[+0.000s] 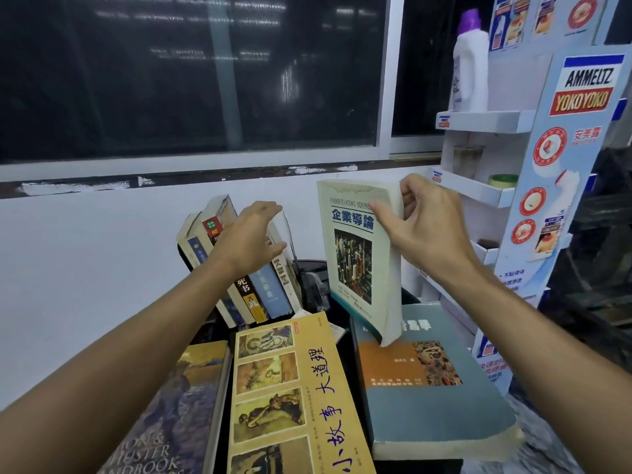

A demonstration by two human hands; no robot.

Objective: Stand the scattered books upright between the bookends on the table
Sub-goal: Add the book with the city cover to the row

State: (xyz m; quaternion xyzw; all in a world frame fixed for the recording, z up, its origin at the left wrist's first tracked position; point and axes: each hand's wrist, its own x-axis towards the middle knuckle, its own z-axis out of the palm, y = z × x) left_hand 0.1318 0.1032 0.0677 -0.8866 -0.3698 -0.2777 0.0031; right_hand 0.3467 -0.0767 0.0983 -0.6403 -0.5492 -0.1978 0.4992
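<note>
My right hand (425,227) grips a pale business textbook (355,265) by its top right corner and holds it upright, its lower corner over a grey-blue book. My left hand (251,239) rests flat, fingers apart, against a row of several books (270,289) that lean to the left near the wall. A thin wire bookend (290,234) shows just right of that row. Three books lie flat in front: a yellow one (290,398), a grey-blue one (431,391) and a dark painted-cover one (178,412).
A white cardboard display rack (489,189) stands close on the right, with a white bottle (470,70) on its top shelf. A white wall and a dark window (205,80) close off the back. A black object (313,282) sits behind the held textbook.
</note>
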